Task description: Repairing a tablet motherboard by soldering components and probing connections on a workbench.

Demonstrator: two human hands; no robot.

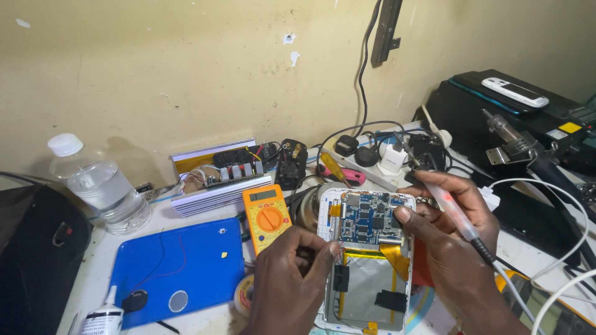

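An opened white tablet [366, 260] lies face down on the bench, showing its blue circuit board [367, 218] and silver battery [366, 282]. My left hand [292, 273] pinches something thin at the tablet's left edge, beside the board; I cannot tell what it is. My right hand [450, 229] holds a soldering iron [456, 214] with a pale handle, its tip hidden behind the hand, and its thumb rests on the board's right edge.
An orange multimeter [268, 214] sits left of the tablet, beside a blue tray [180, 267]. A water bottle [99, 186], a heat-sinked circuit unit [223, 177], a power strip with plugs [385, 158], a black case [503, 124] with a phone and cables crowd the bench.
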